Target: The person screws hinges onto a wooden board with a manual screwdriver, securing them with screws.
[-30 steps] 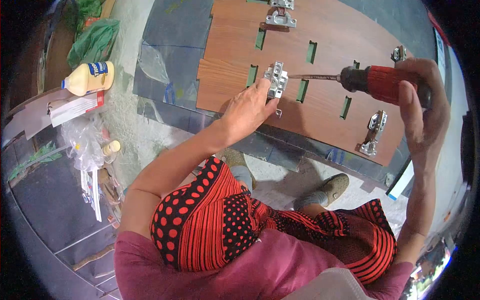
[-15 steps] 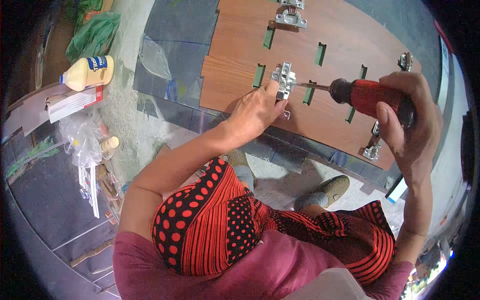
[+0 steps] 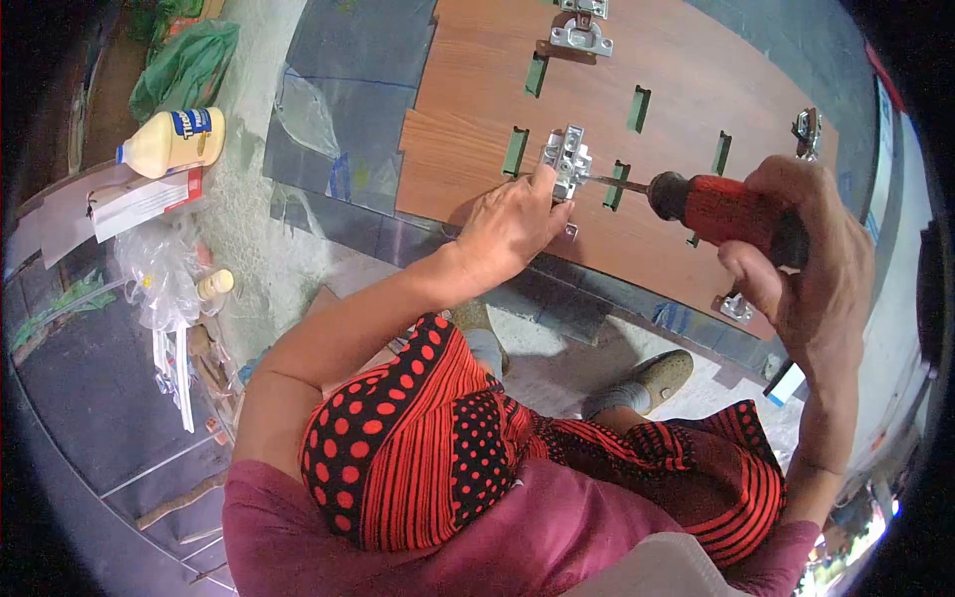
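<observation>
My left hand (image 3: 512,224) grips a silver cabinet hinge (image 3: 567,164) between thumb and fingers, over the near left part of a reddish-brown wooden panel (image 3: 458,149). In my right hand (image 3: 811,239) is a screwdriver (image 3: 731,211) with a red and black handle, held nearly level. Its shaft points left and the tip meets the hinge, or sits right beside it; the exact contact is too small to tell. My right thumb stands off the handle while the fingers curl round its end.
More hinges lie on the panel at the back (image 3: 582,35), right edge (image 3: 808,131) and near right (image 3: 736,306). Green-lined slots (image 3: 639,107) cut through it. At left are a glue jug (image 3: 174,142), a green bag (image 3: 184,70) and a clear plastic bag (image 3: 159,269).
The screwdriver has shifted slightly left and down, and my right hand has turned, its thumb moving away from the handle. My left hand and the hinge stay almost in place.
</observation>
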The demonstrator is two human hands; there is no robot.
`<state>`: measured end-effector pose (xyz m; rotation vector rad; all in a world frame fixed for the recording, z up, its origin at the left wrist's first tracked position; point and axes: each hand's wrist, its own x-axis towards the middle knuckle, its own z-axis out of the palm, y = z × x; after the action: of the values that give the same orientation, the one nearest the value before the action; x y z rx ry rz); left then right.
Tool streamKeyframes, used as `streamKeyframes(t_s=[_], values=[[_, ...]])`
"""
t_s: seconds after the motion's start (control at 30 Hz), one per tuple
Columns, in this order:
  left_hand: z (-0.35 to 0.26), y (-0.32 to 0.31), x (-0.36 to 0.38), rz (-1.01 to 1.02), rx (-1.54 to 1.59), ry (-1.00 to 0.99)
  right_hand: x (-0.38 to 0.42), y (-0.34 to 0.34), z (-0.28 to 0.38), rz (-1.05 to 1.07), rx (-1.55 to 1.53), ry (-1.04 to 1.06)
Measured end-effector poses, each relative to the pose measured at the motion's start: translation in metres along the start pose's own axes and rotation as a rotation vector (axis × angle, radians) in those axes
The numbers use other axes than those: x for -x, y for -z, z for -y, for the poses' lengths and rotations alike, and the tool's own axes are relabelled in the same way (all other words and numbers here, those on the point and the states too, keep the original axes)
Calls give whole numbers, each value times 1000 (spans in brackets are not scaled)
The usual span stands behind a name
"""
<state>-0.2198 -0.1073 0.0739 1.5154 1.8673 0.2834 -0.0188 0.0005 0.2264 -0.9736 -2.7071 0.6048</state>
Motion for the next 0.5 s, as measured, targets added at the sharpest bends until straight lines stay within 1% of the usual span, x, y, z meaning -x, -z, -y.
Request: streamKeyframes(t_s=[0.03,0.1,0.17,0.23,0.27,0.33,0.4,0.43,0.47,0.5], values=[[-1,2,0,2,1,0,0,-1,0,-8,-17,-77],[-3,6,0,81,31,50,1,-1,-2,-13,4,-64],[-5,5,-1,79,15,72,2,-1,-3,-19,24,-55],[-5,3,-2,75,0,88,1,2,0,39,-42,44],[-3,0,-1,44,-31,64,0,2,0,35,-39,37],[3,-3,0,22,-69,-2,-5,5,-1,221,-163,218],[24,-12,1,43,-17,-139,-7,3,-1,200,-210,352],[65,-52,-11,18,88,-418,-7,-12,-8,78,-293,467],[51,-40,-14,38,98,-468,-12,-11,-6,86,-309,492],[25,-16,-7,71,20,-269,-13,-17,-7,67,-376,480]])
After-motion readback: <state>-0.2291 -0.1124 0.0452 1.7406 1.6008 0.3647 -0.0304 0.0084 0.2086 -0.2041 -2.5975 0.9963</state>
